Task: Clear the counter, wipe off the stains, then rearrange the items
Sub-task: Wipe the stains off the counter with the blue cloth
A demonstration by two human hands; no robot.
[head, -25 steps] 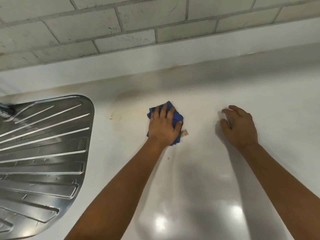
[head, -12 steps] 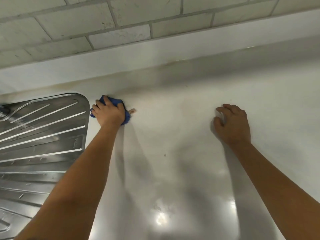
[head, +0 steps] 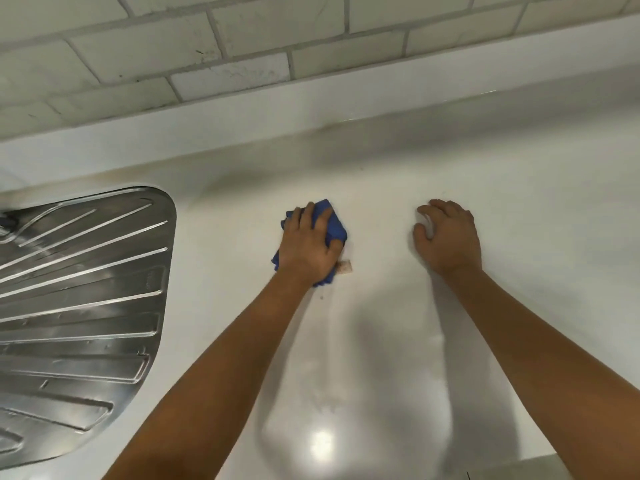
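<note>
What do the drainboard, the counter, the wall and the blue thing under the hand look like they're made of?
Drainboard: likely stainless steel, brushed, with pressed ridges and reflections.
Counter: smooth glossy white, mirroring lights; material unclear, maybe stone or laminate.
Wall: matte whitish brick-shaped tiles, scuffed.
Cloth: soft blue fabric, bunched under the left hand.

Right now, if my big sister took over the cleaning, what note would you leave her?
Left hand grips the blue cloth, pressed on the white counter right of the steel drainboard.
Right hand rests on the counter, holding nothing.
Done: no items on the visible counter.
Left: wipe the brownish marks along the back edge and a speck near the cloth, then put the items back.
</note>
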